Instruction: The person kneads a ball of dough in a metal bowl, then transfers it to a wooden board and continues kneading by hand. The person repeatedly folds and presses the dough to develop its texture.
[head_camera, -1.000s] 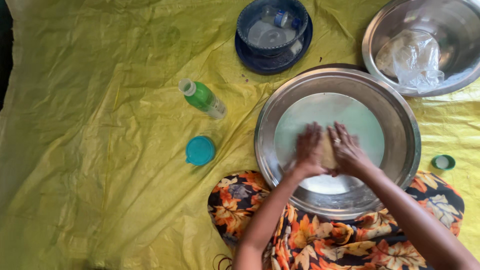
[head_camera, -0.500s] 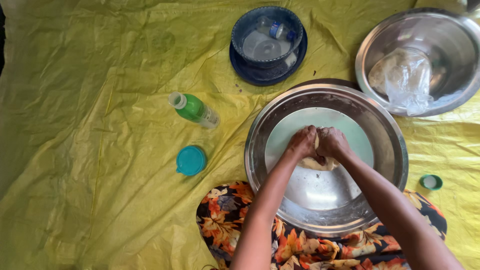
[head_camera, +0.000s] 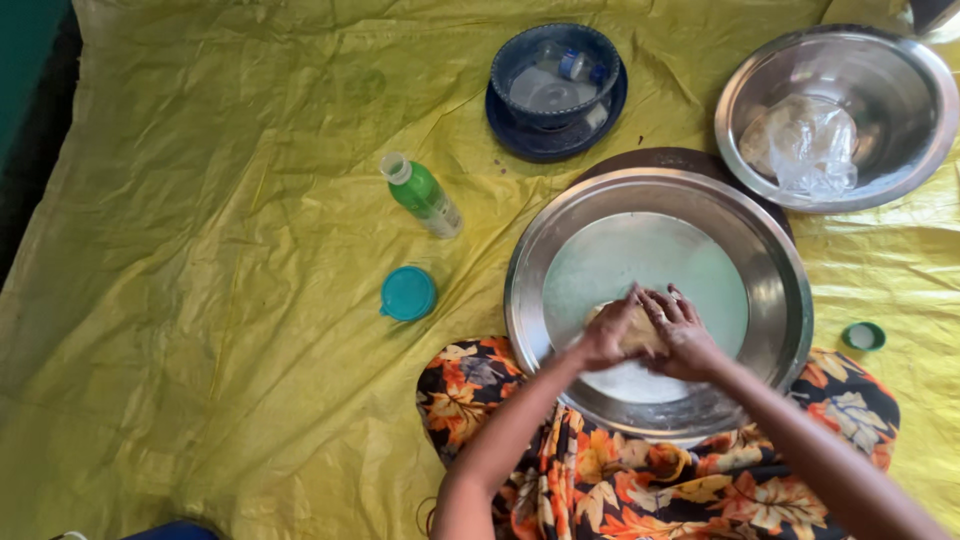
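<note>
A small green plastic bottle (head_camera: 422, 195) with a pale label band and a whitish neck lies tilted on the yellow sheet (head_camera: 200, 300), left of the large steel tray (head_camera: 780, 300), while a crumpled clear plastic bag (head_camera: 805, 145) sits inside the steel bowl (head_camera: 900, 70) at upper right.

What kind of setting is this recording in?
Likely a floor-level home cooking spot. A yellow sheet is spread as the work surface, and both hands press a lump of dough in a wide steel tray, with a steel bowl beside it.
</note>
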